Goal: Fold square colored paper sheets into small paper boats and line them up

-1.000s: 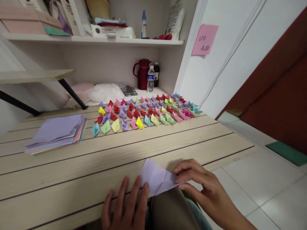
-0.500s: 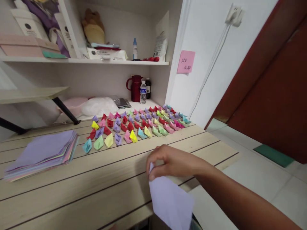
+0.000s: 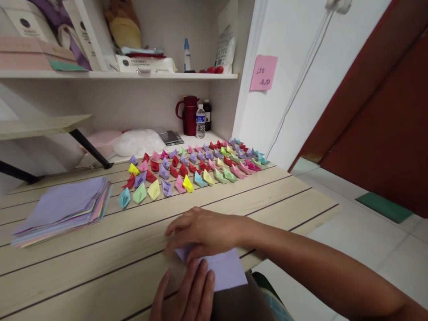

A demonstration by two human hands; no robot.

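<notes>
A sheet of light purple paper (image 3: 229,269) lies at the table's front edge, its right end reaching over the edge. My right hand (image 3: 203,232) is closed on its left end, thumb and fingers bent around it and slightly blurred. From below, my left hand (image 3: 187,294) rests on the paper with its fingers stretched out, fingertips close to the right thumb. Part of the sheet is hidden under both hands. Farther back stand rows of small folded paper boats (image 3: 167,187) in many colours.
To the left lies a stack of coloured paper (image 3: 63,205), purple on top. Behind the boats, a dark red jug (image 3: 190,117) and a water bottle (image 3: 200,122) stand below the white shelf (image 3: 200,76). A small raised stand (image 3: 43,127) occupies the left back.
My right hand has brought the paper left and down onto the table, turning it from hanging to lying. My left hand has come into view and rests on it. The view has tilted slightly downward.
</notes>
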